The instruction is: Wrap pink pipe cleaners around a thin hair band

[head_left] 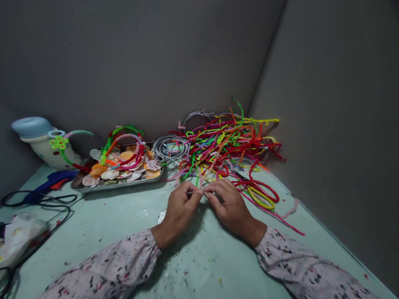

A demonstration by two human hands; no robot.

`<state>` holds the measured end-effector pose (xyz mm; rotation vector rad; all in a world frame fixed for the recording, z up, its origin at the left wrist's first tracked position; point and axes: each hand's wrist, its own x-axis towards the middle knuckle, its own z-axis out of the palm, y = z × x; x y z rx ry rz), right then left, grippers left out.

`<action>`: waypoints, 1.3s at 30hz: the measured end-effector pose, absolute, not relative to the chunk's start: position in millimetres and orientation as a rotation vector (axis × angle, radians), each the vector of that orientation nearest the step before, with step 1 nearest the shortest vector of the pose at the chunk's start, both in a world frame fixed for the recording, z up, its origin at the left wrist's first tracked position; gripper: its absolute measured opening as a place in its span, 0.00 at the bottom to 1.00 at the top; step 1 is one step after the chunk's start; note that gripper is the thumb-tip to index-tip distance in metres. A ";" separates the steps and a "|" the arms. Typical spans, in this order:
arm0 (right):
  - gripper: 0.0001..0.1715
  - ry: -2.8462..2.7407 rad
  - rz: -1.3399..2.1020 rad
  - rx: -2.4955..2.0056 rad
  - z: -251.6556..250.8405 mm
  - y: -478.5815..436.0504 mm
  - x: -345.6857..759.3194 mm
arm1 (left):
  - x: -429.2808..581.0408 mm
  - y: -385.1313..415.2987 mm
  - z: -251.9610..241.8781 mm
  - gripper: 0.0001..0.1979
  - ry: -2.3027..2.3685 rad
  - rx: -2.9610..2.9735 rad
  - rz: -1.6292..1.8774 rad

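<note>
My left hand [182,205] and my right hand [232,206] meet fingertip to fingertip above the table, both closed in a pinch. A thin pale strand [191,193] runs through the left fingers toward the right fingertips; its exact kind is too small to make out. Just beyond my hands lies a tangled heap of coloured pipe cleaners [227,142]. Beside my right hand, scissors with red and yellow handles [262,196] rest among loose pipe cleaners. A small shiny round piece [161,216] shows partly behind my left wrist.
A metal tray [118,185] of seashells [127,155] holds pipe-cleaner rings, with a coil of silver wire [171,147] to its right. At left are a blue glue gun [44,188], its black cord [59,214], a blue-lidded container [43,141] and a plastic bag [20,237]. Grey walls border the table.
</note>
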<state>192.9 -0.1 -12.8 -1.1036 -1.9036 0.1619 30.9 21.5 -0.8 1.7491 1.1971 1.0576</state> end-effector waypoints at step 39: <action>0.04 -1.800 0.158 -1.080 -12.7 0.8 194.1 | 30.8 15.6 1.0 0.12 1.177 1.854 1.184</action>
